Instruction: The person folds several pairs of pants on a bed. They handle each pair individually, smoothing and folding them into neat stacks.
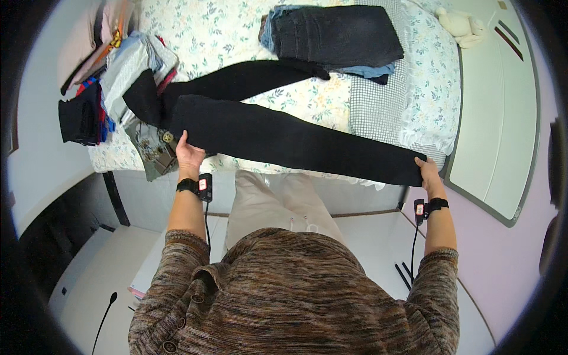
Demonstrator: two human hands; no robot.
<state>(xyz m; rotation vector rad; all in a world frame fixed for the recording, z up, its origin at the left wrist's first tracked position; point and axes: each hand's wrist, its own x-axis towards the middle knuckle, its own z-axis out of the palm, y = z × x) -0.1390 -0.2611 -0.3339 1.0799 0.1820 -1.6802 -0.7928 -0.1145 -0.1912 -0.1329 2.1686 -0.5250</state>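
A pair of black trousers [284,137] lies over the front of a bed with a floral sheet [213,40]. One leg stretches left to right along the near edge; the other runs at an angle behind it. My left hand [190,156] is at the near edge of the left part, thumb on top and its fingers hidden under the cloth. My right hand [428,172] grips the end of the near leg at the right, thumb on top. Both wrists wear black straps with small devices.
Folded dark jeans [341,37] lie stacked on other denim at the back. Piled clothes [128,66], folded black cloth [80,120] and a camouflage-patterned garment [153,146] are at the left. A checked cloth [377,106], a frilled floral pillow [432,84] and the pale headboard [492,120] stand right, with a plush toy [461,27].
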